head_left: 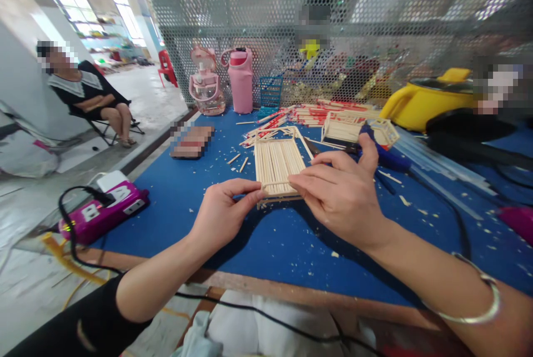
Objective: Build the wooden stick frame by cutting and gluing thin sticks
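Evidently both hands are busy with one thing: the left hand (227, 210) pinches the near left corner of a stick frame (277, 160) between thumb and fingers, and the right hand (343, 196) grips its near right edge, hiding part of that side. The frame sits between the hands, above the blue bench (166, 212). Just beyond the right hand lies a blue tool (391, 158), partly covered by a raised digit; whether they touch I cannot tell. Past that tool are a second stick frame (341, 129) and, farther right, a yellow pot (416, 104), with clear rods (441, 162) spread to the right of the hand. Sticks in red-marked wrappers (316, 115) crowd the space ahead of both hands. Beyond the left hand, short stick pieces (234, 159) lie near the frame, then a pink bottle (241, 88), a clear jug (210, 102) and a blue basket (270, 90) before a perforated metal screen (175, 13). Left of the left hand is a purple power strip (104, 210); well apart beyond it, a person (91, 88) sits with folded arms.
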{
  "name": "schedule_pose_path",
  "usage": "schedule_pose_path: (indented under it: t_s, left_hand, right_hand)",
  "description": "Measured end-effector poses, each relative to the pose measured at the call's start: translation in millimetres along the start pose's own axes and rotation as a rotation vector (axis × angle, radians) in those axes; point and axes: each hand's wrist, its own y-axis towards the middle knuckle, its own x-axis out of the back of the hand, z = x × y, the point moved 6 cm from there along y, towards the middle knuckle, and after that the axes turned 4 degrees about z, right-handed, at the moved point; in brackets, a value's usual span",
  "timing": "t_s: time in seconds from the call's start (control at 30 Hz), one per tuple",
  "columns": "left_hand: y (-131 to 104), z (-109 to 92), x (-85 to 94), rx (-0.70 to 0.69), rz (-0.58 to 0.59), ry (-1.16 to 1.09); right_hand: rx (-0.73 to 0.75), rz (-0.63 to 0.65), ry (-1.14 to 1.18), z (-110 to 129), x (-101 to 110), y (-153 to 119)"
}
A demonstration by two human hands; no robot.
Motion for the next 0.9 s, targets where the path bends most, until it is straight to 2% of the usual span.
schedule_pose_path:
  t_s: [0.9]
  left_hand:
    - [-1.1,0.3,-1.3,0.008,0.002,-0.021]
  right_hand:
    - [-0.022,0.048,0.008,-0.3,-0.7,0.2]
